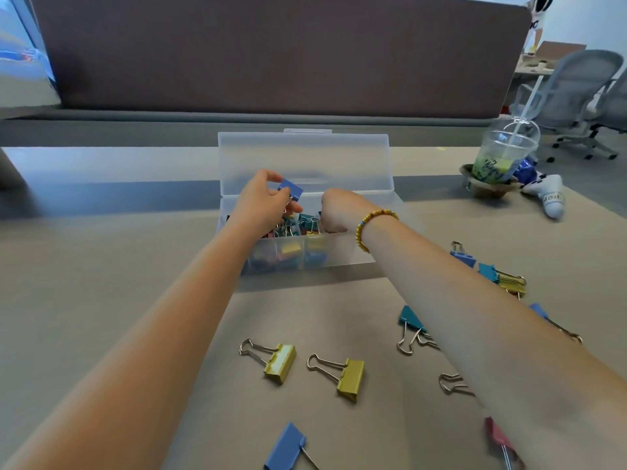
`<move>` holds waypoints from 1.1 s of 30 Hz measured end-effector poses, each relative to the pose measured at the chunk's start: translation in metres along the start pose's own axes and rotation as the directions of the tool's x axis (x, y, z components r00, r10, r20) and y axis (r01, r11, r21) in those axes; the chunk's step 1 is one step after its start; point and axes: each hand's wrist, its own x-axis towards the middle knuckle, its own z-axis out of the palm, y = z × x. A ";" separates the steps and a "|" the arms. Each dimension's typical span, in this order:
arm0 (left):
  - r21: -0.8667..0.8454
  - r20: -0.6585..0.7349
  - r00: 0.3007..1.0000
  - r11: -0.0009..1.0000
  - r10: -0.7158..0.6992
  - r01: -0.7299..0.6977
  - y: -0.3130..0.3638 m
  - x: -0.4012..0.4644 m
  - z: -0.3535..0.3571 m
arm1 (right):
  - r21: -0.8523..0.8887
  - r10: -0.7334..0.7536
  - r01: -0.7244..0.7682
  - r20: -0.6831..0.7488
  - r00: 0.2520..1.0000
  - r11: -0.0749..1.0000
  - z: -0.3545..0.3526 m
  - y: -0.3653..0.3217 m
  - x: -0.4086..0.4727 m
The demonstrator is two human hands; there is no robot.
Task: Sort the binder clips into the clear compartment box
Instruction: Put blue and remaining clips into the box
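Note:
The clear compartment box (353, 256) stands open mid-table, its lid (303, 157) upright behind it, with several coloured clips inside. My left hand (261, 201) hovers over the box's left part, pinching a blue binder clip (291, 188) by its wire handles. My right hand (334, 212) reaches down into the box's middle with fingers curled; what it holds is hidden. Loose on the table near me lie two yellow clips (281, 362) (351, 378), a blue clip (285, 447), a teal clip (410, 318) and a pink clip (497, 435).
More clips (502, 278) lie at the right beyond my forearm. A plastic cup with a green drink and straw (498, 157) sits in a holder at the far right, a white item (551, 198) beside it. A dark partition runs behind the table; office chairs stand at right.

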 end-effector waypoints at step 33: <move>0.794 0.435 0.856 0.330 0.278 -0.511 0.023 0.010 0.037 | 0.572 0.102 -0.005 -0.139 0.985 0.820 -0.032 0.079 -0.013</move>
